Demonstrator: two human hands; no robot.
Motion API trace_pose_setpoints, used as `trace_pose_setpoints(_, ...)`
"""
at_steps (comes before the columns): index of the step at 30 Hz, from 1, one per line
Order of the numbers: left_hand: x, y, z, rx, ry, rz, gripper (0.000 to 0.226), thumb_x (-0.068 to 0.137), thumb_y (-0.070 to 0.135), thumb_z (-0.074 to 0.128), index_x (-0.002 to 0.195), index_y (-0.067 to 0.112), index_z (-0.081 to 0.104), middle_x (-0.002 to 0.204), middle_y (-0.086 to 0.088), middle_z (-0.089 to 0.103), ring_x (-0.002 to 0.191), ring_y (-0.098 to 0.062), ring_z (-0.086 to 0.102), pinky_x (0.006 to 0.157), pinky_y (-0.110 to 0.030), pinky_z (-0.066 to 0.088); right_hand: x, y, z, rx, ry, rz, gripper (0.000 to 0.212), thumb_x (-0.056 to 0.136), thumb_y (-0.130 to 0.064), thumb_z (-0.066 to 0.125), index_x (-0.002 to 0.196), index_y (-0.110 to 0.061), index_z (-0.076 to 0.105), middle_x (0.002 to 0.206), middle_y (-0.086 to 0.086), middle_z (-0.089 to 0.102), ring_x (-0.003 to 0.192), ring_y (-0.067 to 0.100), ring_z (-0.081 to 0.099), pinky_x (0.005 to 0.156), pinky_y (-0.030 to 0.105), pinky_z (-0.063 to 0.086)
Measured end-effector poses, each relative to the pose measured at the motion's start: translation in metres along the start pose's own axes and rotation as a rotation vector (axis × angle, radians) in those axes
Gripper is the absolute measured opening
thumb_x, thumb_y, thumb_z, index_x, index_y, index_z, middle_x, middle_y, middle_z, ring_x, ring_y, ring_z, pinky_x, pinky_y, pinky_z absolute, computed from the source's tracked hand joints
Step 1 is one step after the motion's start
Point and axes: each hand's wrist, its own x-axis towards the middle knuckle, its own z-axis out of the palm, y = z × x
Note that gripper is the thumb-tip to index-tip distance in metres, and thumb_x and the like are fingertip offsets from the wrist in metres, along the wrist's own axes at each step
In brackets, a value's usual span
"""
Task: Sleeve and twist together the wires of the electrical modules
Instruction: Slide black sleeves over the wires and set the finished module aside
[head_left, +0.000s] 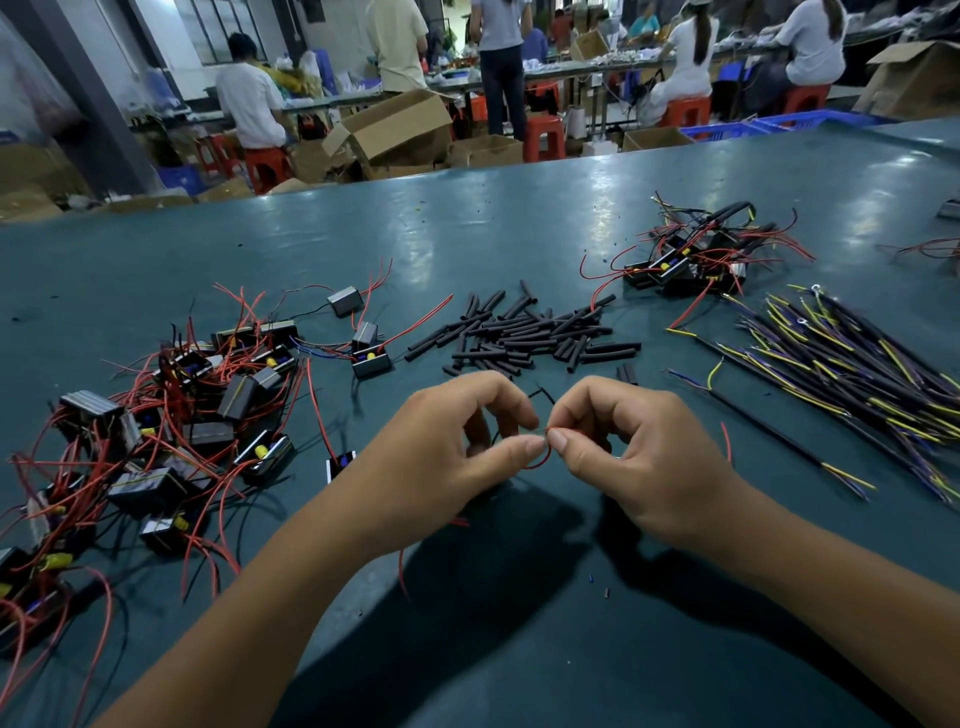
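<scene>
1. While both hands meet over the near middle of the green worktop (519, 218), the left hand (447, 457) and the right hand (634, 457) each pinch a thin red wire (540, 460) between thumb and forefinger; the two grips are closed on it and the fingertips almost touch; the wire makes a small loop under them.
2. A thin black wire (543, 395) rises just behind the fingers; whether a hand holds it, I cannot tell.
3. At the near left lies a big heap of electrical modules (171, 415), small black boxes with red and black wires tangled together; one more module (340, 464) stands just left of the left wrist.
4. Beyond the hands, in the middle, lies a heap of short black sleeves (524, 332).
5. At the far right is a smaller pile of modules (696, 254); near to it, at the right edge, lies a bundle of black cables (852, 374) with yellow and purple ends.
</scene>
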Motion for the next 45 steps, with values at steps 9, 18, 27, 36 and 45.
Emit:
trace_pose_setpoints(9,0.0023,-0.0013,0.0009,0.476,0.211,0.426,0.015,0.095,0.028,0.067,0.096,0.015,0.074,0.094,0.001,0.065,0.077,-0.011,0.056,0.061,-0.041,0.051,0.0019,0.0023,0.0011,0.012,0.001,0.015,0.007,0.083,-0.019,0.063,0.076,-0.021,0.062,0.066,0.007,0.058,0.057,0.009,0.048,0.056,0.03,0.042)
trace_pose_setpoints(18,0.0031,0.0005,-0.0004,0.654,0.301,0.576,0.013,0.097,0.021,0.067,0.091,0.012,0.075,0.089,-0.005,0.066,0.071,-0.025,0.061,0.057,-0.042,0.05,0.0022,0.0015,0.0014,0.034,0.01,0.016,0.007,0.083,-0.018,0.063,0.076,-0.019,0.062,0.066,0.009,0.058,0.057,0.014,0.047,0.057,0.035,0.041)
trace_pose_setpoints(27,0.0041,-0.0031,0.0006,0.734,0.323,0.622,0.015,0.1,0.019,0.064,0.093,0.01,0.074,0.09,-0.006,0.067,0.076,-0.027,0.063,0.061,-0.043,0.05,0.003,0.0005,0.0006,0.062,0.005,0.025,0.007,0.083,-0.02,0.062,0.079,-0.014,0.063,0.066,0.014,0.058,0.058,0.025,0.048,0.058,0.039,0.041)
trace_pose_setpoints(36,0.005,-0.0043,0.0005,0.714,0.32,0.627,0.015,0.098,0.021,0.066,0.093,0.01,0.075,0.091,-0.005,0.068,0.076,-0.026,0.063,0.062,-0.044,0.051,0.004,0.0039,-0.001,0.155,-0.034,0.063,0.008,0.085,-0.019,0.061,0.079,-0.014,0.062,0.061,-0.003,0.051,0.058,0.007,0.042,0.051,0.025,0.034)
trace_pose_setpoints(45,0.004,-0.0035,0.0008,0.727,0.307,0.624,0.008,0.096,0.011,0.067,0.092,0.009,0.073,0.092,-0.005,0.067,0.075,-0.028,0.062,0.061,-0.045,0.049,0.0034,0.0052,-0.0012,0.195,-0.05,0.071,0.008,0.086,-0.018,0.062,0.079,-0.015,0.062,0.059,-0.012,0.049,0.054,0.002,0.038,0.051,0.014,0.032)
